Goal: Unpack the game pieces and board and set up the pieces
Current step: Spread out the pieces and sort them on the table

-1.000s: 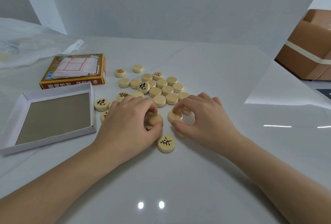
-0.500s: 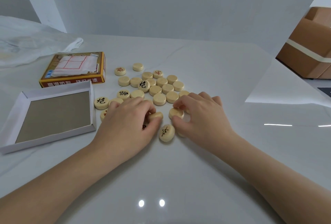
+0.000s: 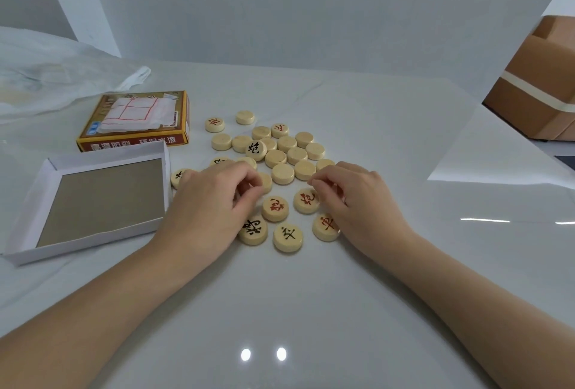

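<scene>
Left hand (image 3: 208, 208) and right hand (image 3: 357, 202) curl over pieces (image 3: 283, 174) on the table (image 3: 311, 295); whether either grips one cannot be told.

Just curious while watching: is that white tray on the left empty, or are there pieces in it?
Empty. The white tray shows only its bare grey floor; the wooden pieces lie outside it on the table.

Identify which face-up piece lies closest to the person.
The black-character piece at the cluster's front edge, flanked by another black-marked piece and a red-marked piece; all others lie farther back.
</scene>
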